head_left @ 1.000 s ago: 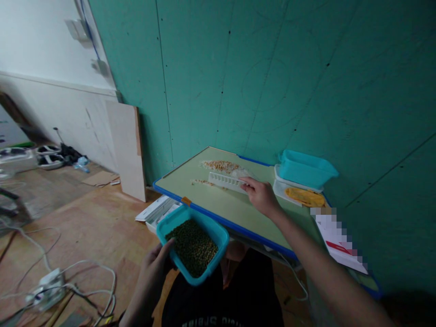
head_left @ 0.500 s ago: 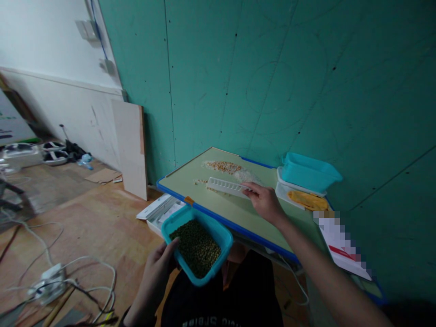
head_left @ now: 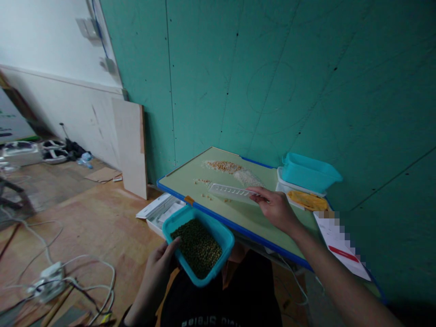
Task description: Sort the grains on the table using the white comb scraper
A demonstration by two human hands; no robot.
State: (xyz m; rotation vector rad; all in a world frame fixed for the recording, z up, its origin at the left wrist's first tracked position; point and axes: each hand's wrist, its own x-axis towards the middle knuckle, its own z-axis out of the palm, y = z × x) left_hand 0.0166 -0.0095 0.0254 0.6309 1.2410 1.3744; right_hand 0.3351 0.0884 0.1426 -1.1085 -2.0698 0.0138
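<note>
My left hand [head_left: 162,261] grips the left rim of a blue plastic tub [head_left: 227,254], thumb over the edge, just off the table's front side. Dark green beans [head_left: 190,229] and tan beans [head_left: 209,250] lie together in it. Closed on one end of a white slotted plastic strip [head_left: 231,190], my right hand [head_left: 275,206] keeps it low over the tabletop. Past the strip lie a patch of orange-yellow kernels [head_left: 223,167] and a patch of white grains [head_left: 248,177]. A few loose kernels [head_left: 207,196] are scattered near the strip's left end.
The pale green table [head_left: 190,181] has a blue edge and stands against a green wall. At its right are another blue tub [head_left: 308,172] on a white container, a yellow cloth [head_left: 308,200] and a white paper [head_left: 340,247]. Cables and a power strip [head_left: 51,281] lie on the floor.
My right hand has moved a little to the right and nearer to me, taking the strip along. Loose kernels behind it now show more. The left hand and tub have barely shifted.
</note>
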